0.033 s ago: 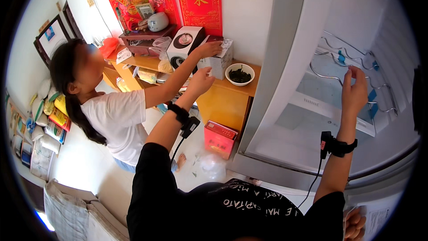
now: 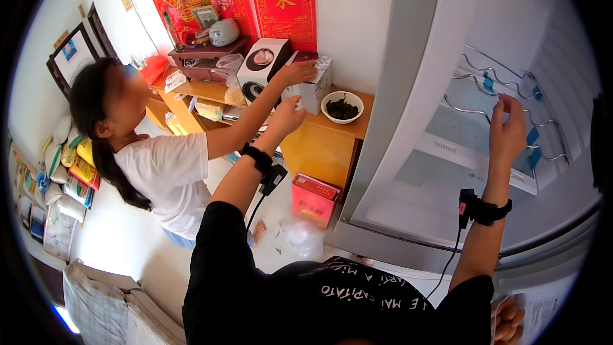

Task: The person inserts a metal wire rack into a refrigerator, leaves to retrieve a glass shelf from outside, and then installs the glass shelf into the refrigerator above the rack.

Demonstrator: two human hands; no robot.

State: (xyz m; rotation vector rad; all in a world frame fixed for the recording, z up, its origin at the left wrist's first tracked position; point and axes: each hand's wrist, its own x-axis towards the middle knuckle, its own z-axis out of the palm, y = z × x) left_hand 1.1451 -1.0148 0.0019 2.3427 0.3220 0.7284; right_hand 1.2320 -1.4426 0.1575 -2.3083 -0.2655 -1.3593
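Observation:
My right hand [image 2: 509, 133] reaches into the open white fridge [image 2: 440, 195]. Its fingers are closed at the front of a wavy metal wire rack [image 2: 476, 111] lying inside, with blue tabs at several spots. The palm side and exact grip are partly hidden. My left hand [image 2: 288, 117] hangs in the air before a wooden cabinet [image 2: 319, 147], fingers curled in, with nothing visible in them. Just beyond it, another person's hand [image 2: 299, 74] stretches out in front of a patterned box [image 2: 318, 91]. A white bowl [image 2: 329, 115] of dark green leaves stands right of that box.
A person in a white shirt [image 2: 167, 163] stands close on my left. On the cabinet are a white speaker [image 2: 263, 67] and a round pot [image 2: 225, 32]. A red box [image 2: 315, 199] and a clear plastic bag [image 2: 303, 238] lie on the floor. A sofa [image 2: 108, 300] is at lower left.

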